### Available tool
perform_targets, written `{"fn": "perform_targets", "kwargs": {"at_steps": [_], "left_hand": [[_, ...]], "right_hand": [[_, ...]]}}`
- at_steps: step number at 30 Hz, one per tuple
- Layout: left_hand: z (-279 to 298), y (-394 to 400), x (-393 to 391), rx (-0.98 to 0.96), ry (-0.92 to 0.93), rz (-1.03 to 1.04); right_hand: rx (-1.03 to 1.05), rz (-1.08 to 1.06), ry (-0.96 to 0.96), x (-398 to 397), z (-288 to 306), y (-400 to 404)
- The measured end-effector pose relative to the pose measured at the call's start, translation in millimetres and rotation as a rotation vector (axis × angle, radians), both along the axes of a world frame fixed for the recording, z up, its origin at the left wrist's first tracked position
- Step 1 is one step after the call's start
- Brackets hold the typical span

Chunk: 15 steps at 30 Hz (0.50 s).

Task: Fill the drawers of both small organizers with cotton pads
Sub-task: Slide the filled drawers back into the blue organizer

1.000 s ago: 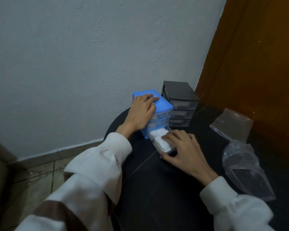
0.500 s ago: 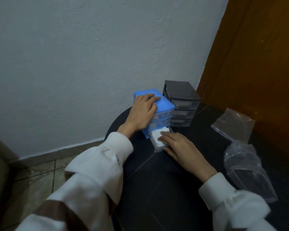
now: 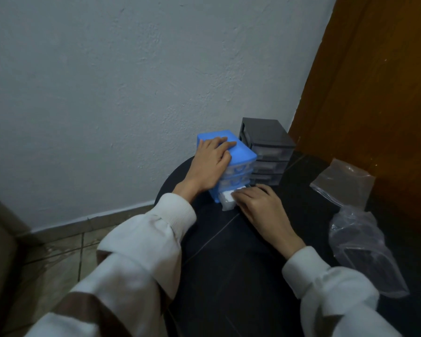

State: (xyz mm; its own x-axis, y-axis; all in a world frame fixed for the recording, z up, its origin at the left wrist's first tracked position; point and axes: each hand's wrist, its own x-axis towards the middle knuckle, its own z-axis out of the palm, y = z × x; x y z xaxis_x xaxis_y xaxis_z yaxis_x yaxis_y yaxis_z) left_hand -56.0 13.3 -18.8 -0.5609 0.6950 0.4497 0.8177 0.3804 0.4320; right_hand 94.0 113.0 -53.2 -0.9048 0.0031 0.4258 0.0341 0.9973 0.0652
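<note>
On a round, glossy black table (image 3: 229, 276), the left hand (image 3: 210, 166) lies flat with fingers spread over the smooth lid of the blue plastic organizer (image 3: 243, 154). The right hand (image 3: 258, 203) presses straight fingers on the bottom drawer (image 3: 225, 204), partly out and packed with soft white cotton pads (image 3: 226, 198). A boxy grey organizer (image 3: 265, 135) stands just beside; 2 crinkled clear bags (image 3: 365, 249) lie right.

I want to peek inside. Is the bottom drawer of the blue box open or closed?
Still partly open. The bottom drawer sticks out from the blue organizer, showing white cotton pads inside, with the right hand against it.
</note>
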Motion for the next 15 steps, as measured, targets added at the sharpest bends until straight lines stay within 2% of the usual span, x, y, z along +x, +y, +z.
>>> {"fn": "perform_targets", "kwargs": {"at_steps": [5,15], "left_hand": [[0,0,0,0.005,0.01,-0.001],[-1,0,-1,0.02,-0.016,-0.003]], "right_hand": [[-0.08,-0.054,0.141,-7,-1,1],[-0.202,-0.249,0.177,-25,-3,-3]]}}
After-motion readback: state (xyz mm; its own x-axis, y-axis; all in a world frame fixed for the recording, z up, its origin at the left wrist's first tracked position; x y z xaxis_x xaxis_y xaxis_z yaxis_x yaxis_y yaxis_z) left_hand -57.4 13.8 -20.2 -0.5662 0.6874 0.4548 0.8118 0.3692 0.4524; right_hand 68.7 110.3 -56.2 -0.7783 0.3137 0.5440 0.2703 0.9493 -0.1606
